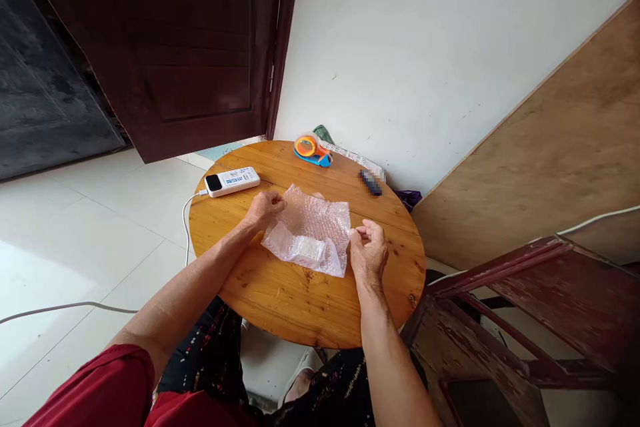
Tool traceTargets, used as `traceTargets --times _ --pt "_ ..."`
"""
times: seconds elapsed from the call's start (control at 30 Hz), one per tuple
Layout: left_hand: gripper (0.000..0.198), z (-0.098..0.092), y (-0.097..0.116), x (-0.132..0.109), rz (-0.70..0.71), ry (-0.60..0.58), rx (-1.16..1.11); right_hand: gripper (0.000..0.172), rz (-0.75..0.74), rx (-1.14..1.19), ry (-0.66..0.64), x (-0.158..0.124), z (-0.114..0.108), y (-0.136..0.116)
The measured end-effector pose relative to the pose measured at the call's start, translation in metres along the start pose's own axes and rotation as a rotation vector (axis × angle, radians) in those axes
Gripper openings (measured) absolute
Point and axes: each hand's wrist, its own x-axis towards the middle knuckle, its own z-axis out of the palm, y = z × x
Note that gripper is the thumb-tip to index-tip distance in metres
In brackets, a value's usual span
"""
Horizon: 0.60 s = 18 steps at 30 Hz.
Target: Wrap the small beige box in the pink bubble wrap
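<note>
A sheet of clear bubble wrap (323, 217) lies spread on the round wooden table (280, 300). On its near part sits a small pale block-like item (309, 249), partly covered by a fold of the wrap, so its kind cannot be made out. My left hand (266, 209) is closed at the wrap's upper left edge, thumb and fingers pinching it. At the right edge my right hand (369, 245) has its thumb and forefinger together on the wrap, the other fingers curled.
A white power bank-like device (233, 182) with a cable stands at the table's left. Toward the back are an orange and blue tape dispenser (313, 149) and a dark blurred object (371, 183). A white wall (400, 67) rises behind; a worn wooden chair (500, 320) is at right.
</note>
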Motion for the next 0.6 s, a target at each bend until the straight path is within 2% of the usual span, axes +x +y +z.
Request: traceTargets --times 0.07,0.1,0.23,0.33,0.4,0.5,0.6 --pt "0.01 0.002 -0.002 0.0 0.021 0.01 0.023 0.032 -0.056 0.064 -0.018 -0.005 -0.003 -0.01" --pt "0.01 0.003 -0.003 0.0 0.028 0.011 0.034 0.03 -0.077 0.12 -0.069 -0.008 -0.005 -0.017" --pt "0.013 0.003 -0.002 0.0 0.049 0.003 0.077 0.031 -0.148 0.275 -0.499 -0.013 -0.012 -0.055" --pt "0.013 0.002 0.0 0.0 0.058 0.007 0.115 0.036 -0.129 0.135 -0.637 -0.01 -0.018 -0.074" --pt "0.012 0.002 0.001 0.0 0.057 0.008 0.133 0.035 -0.135 0.061 -0.697 -0.011 -0.026 -0.078" --pt "0.01 0.002 0.001 0.0 0.053 0.004 0.15 0.028 -0.22 0.083 -0.812 -0.025 -0.044 -0.076" --pt "0.009 0.003 0.0 0.001 0.046 0.003 0.178 0.022 -0.321 0.039 -1.022 -0.051 -0.061 -0.075"
